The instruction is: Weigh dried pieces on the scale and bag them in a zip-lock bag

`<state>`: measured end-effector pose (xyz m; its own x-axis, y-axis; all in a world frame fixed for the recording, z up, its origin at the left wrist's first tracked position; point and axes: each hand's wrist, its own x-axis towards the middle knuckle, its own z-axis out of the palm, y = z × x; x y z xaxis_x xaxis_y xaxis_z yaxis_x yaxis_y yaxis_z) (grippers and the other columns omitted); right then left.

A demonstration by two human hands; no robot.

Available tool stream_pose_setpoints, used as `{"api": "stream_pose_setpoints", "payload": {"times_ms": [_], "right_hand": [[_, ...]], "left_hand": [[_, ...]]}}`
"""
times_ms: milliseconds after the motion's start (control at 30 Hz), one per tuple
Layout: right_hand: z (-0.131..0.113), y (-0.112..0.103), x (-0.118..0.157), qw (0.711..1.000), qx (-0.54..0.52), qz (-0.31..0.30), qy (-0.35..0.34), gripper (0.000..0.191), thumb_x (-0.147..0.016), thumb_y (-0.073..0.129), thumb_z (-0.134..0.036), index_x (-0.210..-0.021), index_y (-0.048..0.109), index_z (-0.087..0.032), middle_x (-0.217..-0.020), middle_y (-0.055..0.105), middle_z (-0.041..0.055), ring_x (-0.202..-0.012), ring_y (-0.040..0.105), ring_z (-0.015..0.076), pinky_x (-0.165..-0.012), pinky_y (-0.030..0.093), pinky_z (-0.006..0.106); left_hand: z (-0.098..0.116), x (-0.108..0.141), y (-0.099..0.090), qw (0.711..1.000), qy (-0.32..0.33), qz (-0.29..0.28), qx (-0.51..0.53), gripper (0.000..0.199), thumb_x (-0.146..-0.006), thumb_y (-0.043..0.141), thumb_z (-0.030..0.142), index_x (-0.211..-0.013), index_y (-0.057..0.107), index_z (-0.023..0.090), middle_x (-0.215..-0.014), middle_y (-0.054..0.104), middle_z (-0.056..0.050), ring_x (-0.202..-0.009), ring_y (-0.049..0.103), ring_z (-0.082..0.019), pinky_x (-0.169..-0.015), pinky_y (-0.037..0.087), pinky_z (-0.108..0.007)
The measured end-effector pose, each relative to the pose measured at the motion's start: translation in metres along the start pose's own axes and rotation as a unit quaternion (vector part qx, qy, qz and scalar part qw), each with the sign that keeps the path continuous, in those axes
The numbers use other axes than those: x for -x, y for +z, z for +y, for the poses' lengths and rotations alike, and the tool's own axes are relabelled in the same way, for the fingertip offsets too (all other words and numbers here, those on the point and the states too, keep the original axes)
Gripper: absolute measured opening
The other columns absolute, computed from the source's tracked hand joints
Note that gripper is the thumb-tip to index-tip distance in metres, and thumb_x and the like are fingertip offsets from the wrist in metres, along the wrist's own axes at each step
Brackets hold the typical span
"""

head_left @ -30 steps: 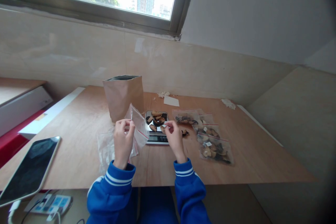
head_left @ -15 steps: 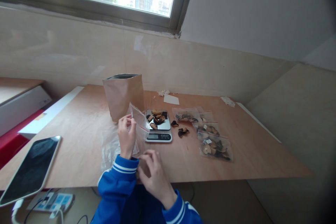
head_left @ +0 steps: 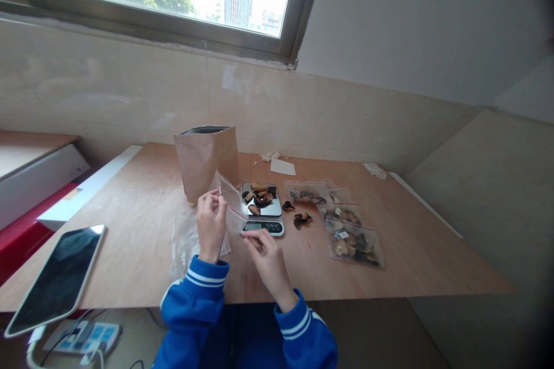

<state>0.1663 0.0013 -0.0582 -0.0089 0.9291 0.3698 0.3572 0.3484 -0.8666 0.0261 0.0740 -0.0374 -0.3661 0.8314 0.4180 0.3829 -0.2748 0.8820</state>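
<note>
My left hand (head_left: pixel 210 222) pinches a clear zip-lock bag (head_left: pixel 234 204) by its upper left edge and holds it tilted in front of the scale. The fingers of my right hand (head_left: pixel 262 248) are pinched at the bag's lower right edge. Just behind, a digital kitchen scale (head_left: pixel 277 229) carries several dried mushroom pieces (head_left: pixel 262 195) on its plate; the bag and my right fingertips hide part of its front. Two loose dark mushroom pieces (head_left: pixel 302 219) lie to the right of the scale. Under my left hand are flat empty plastic bags (head_left: pixel 184 242).
Several filled zip-lock bags (head_left: pixel 355 242) lie at the right. A brown paper pouch (head_left: pixel 205 158) stands open-topped behind my left hand. On the left lies a tablet (head_left: pixel 58 277), with a power strip (head_left: pixel 86 337) below the table edge. A white card (head_left: pixel 283 166) is at the back.
My right hand has moved up and forward from beside my left cuff to the bag's lower edge, its fingers closing there. My left hand holds the bag almost still. The view has shifted slightly.
</note>
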Motion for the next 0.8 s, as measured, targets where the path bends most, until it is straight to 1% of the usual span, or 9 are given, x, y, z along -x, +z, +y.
{"api": "stream_pose_setpoints", "payload": {"times_ms": [67,133,233,300,433,467,533,633,800], "right_hand": [[-0.018,-0.004,-0.030,0.997,-0.043,0.071,0.010,0.018,-0.090,0.057,-0.032,-0.099,0.069,-0.021,-0.097,0.069,0.0049,-0.091,0.065,0.0177,-0.082,0.053,0.030],[-0.037,-0.005,-0.059,0.994,-0.061,0.091,0.004,0.023,-0.090,0.057,-0.036,-0.102,0.068,-0.020,-0.098,0.070,0.0056,-0.089,0.065,0.0177,-0.081,0.053,0.030],[-0.057,-0.002,-0.089,0.998,-0.022,0.045,-0.033,0.028,-0.088,0.059,-0.038,-0.109,0.066,-0.021,-0.098,0.069,0.0048,-0.088,0.064,0.0170,-0.080,0.052,0.030],[-0.058,-0.001,-0.095,0.997,0.037,0.030,-0.066,0.027,-0.089,0.057,-0.036,-0.111,0.064,-0.022,-0.103,0.068,0.0052,-0.095,0.061,0.0184,-0.085,0.050,0.032],[-0.028,-0.005,-0.084,0.984,0.141,0.090,-0.061,0.024,-0.096,0.040,-0.025,-0.100,0.064,-0.020,-0.102,0.064,0.0077,-0.101,0.057,0.0205,-0.093,0.045,0.037],[-0.016,-0.007,-0.079,0.982,0.163,0.085,-0.052,0.025,-0.096,0.039,-0.022,-0.097,0.064,-0.020,-0.100,0.064,0.0079,-0.099,0.057,0.0209,-0.092,0.045,0.038],[0.005,-0.008,-0.069,0.975,0.214,0.036,-0.050,0.022,-0.094,0.042,-0.018,-0.095,0.064,-0.019,-0.099,0.063,0.0088,-0.098,0.056,0.0225,-0.091,0.046,0.039],[0.028,-0.006,-0.058,0.958,0.279,-0.019,-0.067,0.021,-0.090,0.046,-0.013,-0.102,0.063,-0.019,-0.103,0.062,0.0099,-0.100,0.055,0.0245,-0.091,0.046,0.041],[0.042,-0.004,-0.058,0.951,0.295,-0.017,-0.088,0.029,-0.088,0.042,-0.005,-0.103,0.061,-0.020,-0.101,0.063,0.0085,-0.100,0.057,0.0239,-0.090,0.048,0.041]], "left_hand": [[0.002,0.003,-0.001,1.000,0.005,-0.001,-0.001,0.022,-0.088,0.048,0.037,-0.074,0.052,0.020,-0.106,0.058,-0.010,-0.104,0.058,-0.024,-0.086,0.050,-0.038],[0.005,0.006,-0.002,1.000,0.008,-0.004,-0.002,0.021,-0.088,0.047,0.036,-0.075,0.052,0.020,-0.107,0.058,-0.010,-0.104,0.058,-0.024,-0.087,0.049,-0.039],[0.007,0.008,-0.003,1.000,0.002,-0.008,0.005,0.021,-0.088,0.048,0.036,-0.076,0.053,0.020,-0.108,0.059,-0.010,-0.105,0.058,-0.024,-0.087,0.050,-0.040],[0.008,0.008,-0.005,1.000,-0.008,-0.001,0.014,0.022,-0.088,0.048,0.037,-0.076,0.054,0.020,-0.109,0.059,-0.010,-0.107,0.058,-0.025,-0.087,0.051,-0.039],[0.006,0.006,-0.009,0.999,-0.026,0.016,0.015,0.023,-0.087,0.048,0.037,-0.073,0.053,0.020,-0.109,0.061,-0.011,-0.107,0.058,-0.025,-0.085,0.052,-0.038],[0.006,0.005,-0.009,0.999,-0.029,0.016,0.015,0.023,-0.087,0.048,0.037,-0.072,0.052,0.020,-0.109,0.062,-0.011,-0.107,0.059,-0.025,-0.085,0.052,-0.037],[0.005,0.006,-0.010,0.999,-0.034,0.013,0.016,0.024,-0.087,0.048,0.038,-0.072,0.052,0.020,-0.109,0.062,-0.012,-0.105,0.059,-0.024,-0.084,0.053,-0.037],[0.006,0.007,-0.009,0.999,-0.034,0.009,0.019,0.024,-0.087,0.048,0.038,-0.073,0.052,0.020,-0.109,0.062,-0.012,-0.106,0.059,-0.024,-0.083,0.053,-0.036],[0.006,0.007,-0.009,0.999,-0.035,0.010,0.017,0.025,-0.088,0.047,0.039,-0.072,0.051,0.020,-0.109,0.062,-0.012,-0.107,0.058,-0.025,-0.083,0.052,-0.037]]}}
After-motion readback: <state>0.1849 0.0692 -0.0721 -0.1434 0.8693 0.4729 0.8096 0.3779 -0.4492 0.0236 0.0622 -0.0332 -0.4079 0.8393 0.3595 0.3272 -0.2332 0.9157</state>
